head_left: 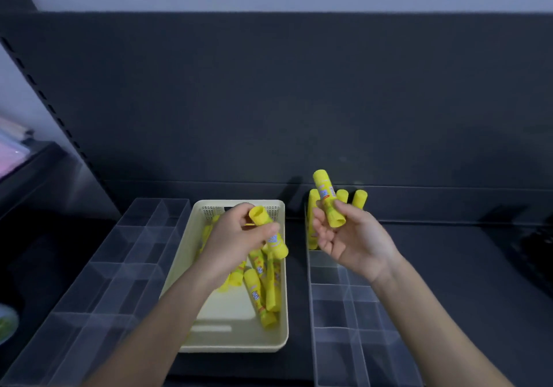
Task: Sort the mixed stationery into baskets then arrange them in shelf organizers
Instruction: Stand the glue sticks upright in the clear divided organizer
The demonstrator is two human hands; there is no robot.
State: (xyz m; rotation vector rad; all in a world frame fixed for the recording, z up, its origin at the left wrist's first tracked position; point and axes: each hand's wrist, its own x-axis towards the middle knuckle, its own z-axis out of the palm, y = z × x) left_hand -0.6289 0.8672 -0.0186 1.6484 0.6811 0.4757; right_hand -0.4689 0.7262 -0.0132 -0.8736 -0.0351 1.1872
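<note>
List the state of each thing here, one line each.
Left hand: grips a glue stick, tilted.
Right hand: pinches a second stick, nearly upright.
Basket: holds loose sticks, lying flat.
Right organizer: standing sticks in its far compartment.
Left organizer: lies left of the basket.

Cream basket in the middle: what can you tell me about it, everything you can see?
The basket is a pale cream rectangular tray with rounded corners, plastic by its look. Its far wall is perforated, and a slot-like handle shows at each end. It sits flat on the dark shelf between two clear organizers. Loose yellow glue sticks lie in it, mostly along its right side. The left hand hovers over it gripping another glue stick.
</note>
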